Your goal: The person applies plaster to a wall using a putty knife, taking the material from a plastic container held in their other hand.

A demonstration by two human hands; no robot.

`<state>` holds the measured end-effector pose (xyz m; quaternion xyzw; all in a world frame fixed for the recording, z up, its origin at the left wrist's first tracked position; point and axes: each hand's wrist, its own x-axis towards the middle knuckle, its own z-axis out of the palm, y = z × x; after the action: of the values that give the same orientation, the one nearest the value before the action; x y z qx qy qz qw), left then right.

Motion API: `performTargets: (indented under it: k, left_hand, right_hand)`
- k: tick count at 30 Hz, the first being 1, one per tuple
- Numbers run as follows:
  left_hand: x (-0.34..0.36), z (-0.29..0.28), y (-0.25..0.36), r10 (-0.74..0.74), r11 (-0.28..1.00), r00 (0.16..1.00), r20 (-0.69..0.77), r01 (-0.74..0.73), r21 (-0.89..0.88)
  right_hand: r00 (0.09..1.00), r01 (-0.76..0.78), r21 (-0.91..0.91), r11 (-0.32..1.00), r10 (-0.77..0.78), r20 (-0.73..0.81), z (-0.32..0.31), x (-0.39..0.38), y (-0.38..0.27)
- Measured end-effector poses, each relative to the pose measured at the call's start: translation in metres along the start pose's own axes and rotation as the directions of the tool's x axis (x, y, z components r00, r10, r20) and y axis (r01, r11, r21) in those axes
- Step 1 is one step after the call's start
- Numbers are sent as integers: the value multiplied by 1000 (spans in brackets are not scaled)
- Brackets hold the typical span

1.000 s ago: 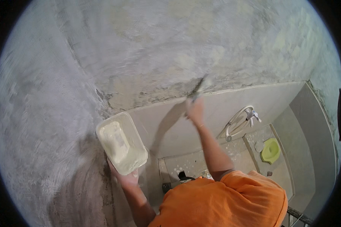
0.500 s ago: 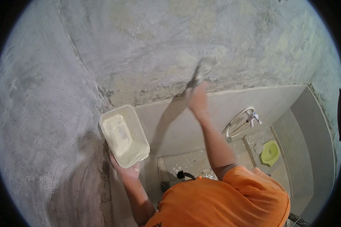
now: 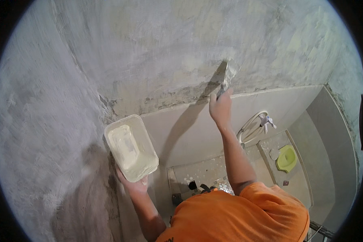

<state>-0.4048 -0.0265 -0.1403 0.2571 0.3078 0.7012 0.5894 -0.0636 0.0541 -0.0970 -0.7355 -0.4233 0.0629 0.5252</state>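
At upper middle of frame, right hand [image 3: 220, 108] gripped a scraper [image 3: 228, 78], blade [image 3: 231, 69] at the wall [image 3: 165, 44]. Left of centre, left hand [image 3: 134, 184] held a tub [image 3: 146, 139] of pale paste [image 3: 119, 142] by its lower end. Hands were well apart.

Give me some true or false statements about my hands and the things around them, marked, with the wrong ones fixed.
1. The left hand holds a tub with pale paste inside. True.
2. The right hand grips a putty knife. True.
3. A lid covers the tub. False: it is open, its paste showing.
4. The putty knife's blade is clean. False: pale paste coats it.
5. In the picture, the yellow-green floor fixture lies right of the right hand. True.
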Motion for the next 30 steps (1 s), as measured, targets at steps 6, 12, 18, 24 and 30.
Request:
performTargets:
  k: [6,12,18,24,30]
  left_hand:
    - [7,9,-15,67,990,994,84,-77,117]
    - [12,15,-3,41,999,994,97,-39,-24]
    - [15,4,-2,120,991,989,89,-124,44]
    - [15,30,-12,-2,989,982,188,30,-147]
    - [7,59,-8,65,964,949,307,20,-265]
  right_hand:
    - [984,81,-85,993,-66,166,111,-58,41]
    - [980,182,-41,983,-177,90,52,-89,29]
    - [953,154,-91,984,-172,-250,-36,56,-22]
    - [988,8,-52,999,0,151,74,-1,1]
    - [921,160,-136,978,-98,377,8,-69,2]
